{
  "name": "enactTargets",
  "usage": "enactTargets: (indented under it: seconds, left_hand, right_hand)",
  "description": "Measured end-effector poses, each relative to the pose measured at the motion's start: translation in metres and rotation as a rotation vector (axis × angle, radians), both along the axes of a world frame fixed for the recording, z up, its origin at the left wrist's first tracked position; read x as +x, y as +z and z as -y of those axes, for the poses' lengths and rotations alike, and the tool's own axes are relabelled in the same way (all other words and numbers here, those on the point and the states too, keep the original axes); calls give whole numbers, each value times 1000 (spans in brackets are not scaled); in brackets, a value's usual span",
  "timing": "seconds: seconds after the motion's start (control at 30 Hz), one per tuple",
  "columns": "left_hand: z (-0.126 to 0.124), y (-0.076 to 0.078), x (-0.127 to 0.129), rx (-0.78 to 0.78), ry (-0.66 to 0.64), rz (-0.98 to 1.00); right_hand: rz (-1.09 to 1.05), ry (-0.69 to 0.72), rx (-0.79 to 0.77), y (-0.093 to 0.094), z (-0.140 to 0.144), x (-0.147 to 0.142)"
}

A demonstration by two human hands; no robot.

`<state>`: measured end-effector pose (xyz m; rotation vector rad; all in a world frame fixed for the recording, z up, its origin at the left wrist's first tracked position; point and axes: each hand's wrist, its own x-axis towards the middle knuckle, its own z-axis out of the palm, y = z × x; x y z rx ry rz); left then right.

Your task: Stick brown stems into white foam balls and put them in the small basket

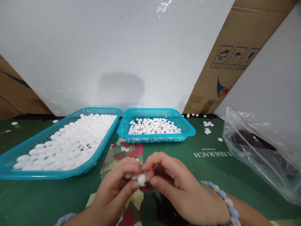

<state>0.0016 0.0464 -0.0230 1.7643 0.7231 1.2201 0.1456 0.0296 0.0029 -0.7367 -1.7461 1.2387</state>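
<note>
Leftmost, a large teal tray sits on the green table mat, filled with smooth white oval beads. Just right of it, a smaller teal mesh basket holds a shallower layer of similar white pieces. In the foreground centre, the left hand and the right hand meet fingertip to fingertip. Both are closed narrowly around one white bead, pinched between thumbs and forefingers above the mat, well in front of both containers. A blue-and-white beaded bracelet circles the right wrist. Farther right, a few loose white beads lie scattered on the mat. At the right edge, a clear zip bag with dark contents rests on the mat.
</note>
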Motion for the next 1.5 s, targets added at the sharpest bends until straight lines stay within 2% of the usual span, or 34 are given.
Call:
enactTargets:
  seconds: [0.23,0.33,0.7,1.03,1.2,1.33,1.4,1.5]
  left_hand:
    - [0,5,2,83,1,-20]
    - [0,6,3,128,21,-46]
    - [6,10,5,172,1,-95]
    - [15,11,10,351,56,-191]
    - [18,22,16,457,160,-109]
    - [14,34,25,444,247,20]
    - [9,39,30,428,239,81]
    - [-1,43,37,392,156,154]
  right_hand:
    - [-165,63,-187,-1,3,-1]
    - [-183,24,-185,-2,3,-2]
    - [83,-144,219,-2,10,0]
    - [14,-210,470,-10,9,-3]
    - [-73,-317,651,-4,12,-8]
    - [-104,-459,863,6,5,-11]
    - [-120,-494,893,10,-2,-9]
    - [-142,-509,908,14,-10,-2]
